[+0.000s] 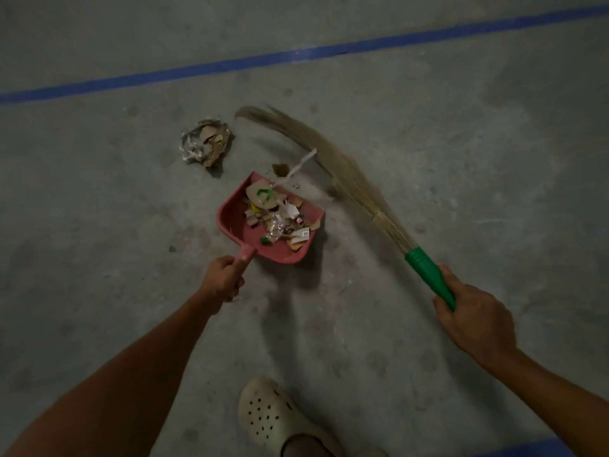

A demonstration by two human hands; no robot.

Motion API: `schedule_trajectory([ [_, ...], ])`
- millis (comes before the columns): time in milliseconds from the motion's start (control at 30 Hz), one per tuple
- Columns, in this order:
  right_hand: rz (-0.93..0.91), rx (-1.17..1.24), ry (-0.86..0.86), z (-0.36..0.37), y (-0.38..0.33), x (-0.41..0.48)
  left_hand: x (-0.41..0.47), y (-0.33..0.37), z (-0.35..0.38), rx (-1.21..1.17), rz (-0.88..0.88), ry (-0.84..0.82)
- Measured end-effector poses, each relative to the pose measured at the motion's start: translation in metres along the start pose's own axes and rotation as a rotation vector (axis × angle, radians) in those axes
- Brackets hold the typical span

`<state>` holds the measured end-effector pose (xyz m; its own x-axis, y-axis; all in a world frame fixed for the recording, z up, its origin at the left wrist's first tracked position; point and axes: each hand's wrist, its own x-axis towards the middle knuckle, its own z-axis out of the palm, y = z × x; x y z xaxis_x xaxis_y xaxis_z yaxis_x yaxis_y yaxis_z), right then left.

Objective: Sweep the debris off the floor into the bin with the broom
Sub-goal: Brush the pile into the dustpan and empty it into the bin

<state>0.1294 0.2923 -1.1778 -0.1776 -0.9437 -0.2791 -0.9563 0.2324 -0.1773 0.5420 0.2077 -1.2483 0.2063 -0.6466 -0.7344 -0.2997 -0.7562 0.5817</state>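
A red dustpan (235,222) sits low over the grey floor, filled with paper and cardboard scraps (278,216). My left hand (222,278) grips its short handle from below. My right hand (474,319) grips the green handle of a grass broom (333,159), whose bristles arc up and left past the pan's open edge, blurred. A white strip (298,168) and a small brown scrap (280,169) lie at the pan's mouth. A crumpled heap of foil and cardboard (206,143) lies on the floor to the pan's upper left. No bin is in view.
A blue tape line (296,56) crosses the concrete floor at the back. My foot in a cream perforated clog (273,420) stands at the bottom centre. A small dark crumb (172,248) lies left of the dustpan.
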Motion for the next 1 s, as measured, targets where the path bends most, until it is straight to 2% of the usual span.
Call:
schedule_trajectory([
  [167,0.085,0.054,0.000,-0.032,-0.028,-0.007,-0.032,0.002,-0.020,-0.033,-0.014,-0.005],
  [333,0.134,-0.007,-0.121,-0.053,-0.070,-0.004,-0.050,0.005,-0.071,-0.042,-0.032,0.008],
  [467,0.227,0.021,-0.251,-0.039,-0.112,0.012,-0.040,-0.007,-0.134,0.014,-0.078,0.038],
  [600,0.332,0.084,-0.342,0.004,-0.172,0.009,-0.002,-0.019,-0.205,0.096,-0.123,0.077],
  [767,0.481,0.227,-0.287,0.059,-0.262,-0.003,0.059,-0.014,-0.279,0.127,-0.105,0.097],
  [1000,0.551,0.244,-0.204,0.095,-0.349,0.029,0.150,0.031,-0.353,0.273,-0.060,0.037],
])
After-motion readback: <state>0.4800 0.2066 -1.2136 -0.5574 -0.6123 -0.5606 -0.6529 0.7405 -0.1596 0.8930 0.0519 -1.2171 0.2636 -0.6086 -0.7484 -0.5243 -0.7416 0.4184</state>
